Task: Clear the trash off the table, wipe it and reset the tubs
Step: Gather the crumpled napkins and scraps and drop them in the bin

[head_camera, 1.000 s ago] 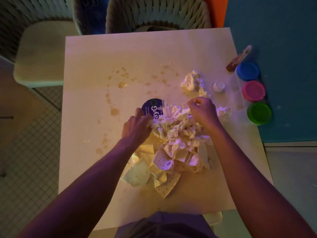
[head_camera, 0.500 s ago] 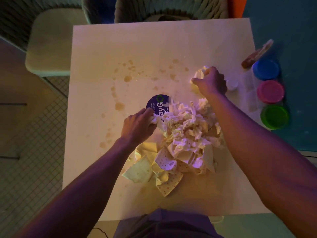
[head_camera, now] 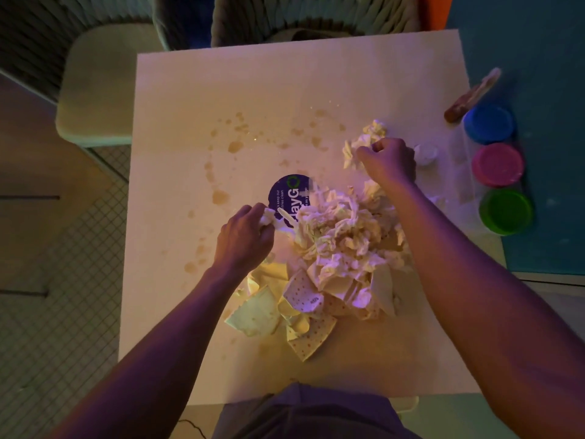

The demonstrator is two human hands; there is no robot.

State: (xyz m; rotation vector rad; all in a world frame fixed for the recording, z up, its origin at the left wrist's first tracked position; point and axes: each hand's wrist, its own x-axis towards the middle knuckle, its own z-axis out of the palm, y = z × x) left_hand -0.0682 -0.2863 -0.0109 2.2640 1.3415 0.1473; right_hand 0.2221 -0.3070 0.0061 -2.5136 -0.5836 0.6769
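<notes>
Head view shows both my bare forearms reaching forward over the worktop, wrists bent down toward the trash. My left hand sits at the left edge of the heap of crumpled napkins, knuckles up, fingers curled in a tight grip round a small wad of tissue; a white plastic stick pokes out just beyond that grip, across the dark round sticker on the worktop. My right hand is stretched further out, clenched on a separate crumpled napkin that bulges out past my knuckles on the far and left side. Just right of that grip lies a small white cap, and further right, at the worktop's edge, three tubs stand in a row: the blue tub, the pink tub and the green tub, with a brown tool beyond the blue one. Near my left wrist lie torn spotted paper pieces. Brownish spill marks dot the worktop beyond my left grip.
</notes>
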